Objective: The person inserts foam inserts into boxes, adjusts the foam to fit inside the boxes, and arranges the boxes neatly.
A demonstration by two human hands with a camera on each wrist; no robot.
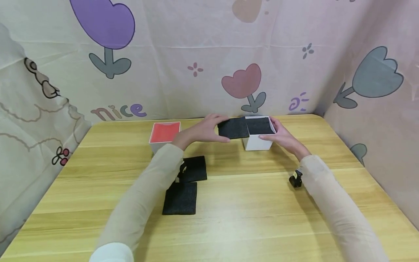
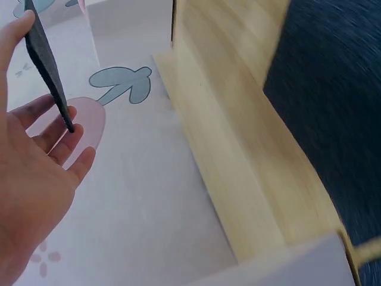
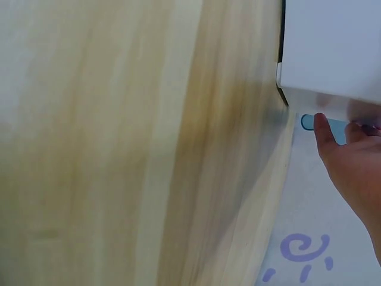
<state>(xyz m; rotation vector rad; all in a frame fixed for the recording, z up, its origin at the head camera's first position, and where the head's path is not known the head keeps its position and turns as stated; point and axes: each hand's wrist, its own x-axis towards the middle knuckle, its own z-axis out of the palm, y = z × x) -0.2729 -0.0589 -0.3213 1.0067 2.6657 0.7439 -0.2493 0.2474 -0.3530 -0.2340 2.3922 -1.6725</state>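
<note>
My left hand [image 1: 209, 130] grips a thin black square pad [image 1: 233, 128] between thumb and fingers, just left of a white box [image 1: 257, 143]. In the left wrist view the pad [image 2: 46, 62] appears almost edge-on, stiff and flat, between the thumb and fingertips. The right hand [image 1: 283, 137] holds the white box at its right side, thumb at the front. Black material [image 1: 260, 126] shows inside the box's open top; whether it is a lining or another pad I cannot tell. In the right wrist view, fingers touch the box wall [image 3: 333, 50].
A second box [image 1: 165, 132] with a red top or inside stands at the back left, partly behind the left wrist. Two more black square pads, one farther [image 1: 195, 169] and one nearer [image 1: 180, 198], lie on the wooden table [image 1: 248, 218]. A printed curtain [image 1: 170, 83] hangs behind.
</note>
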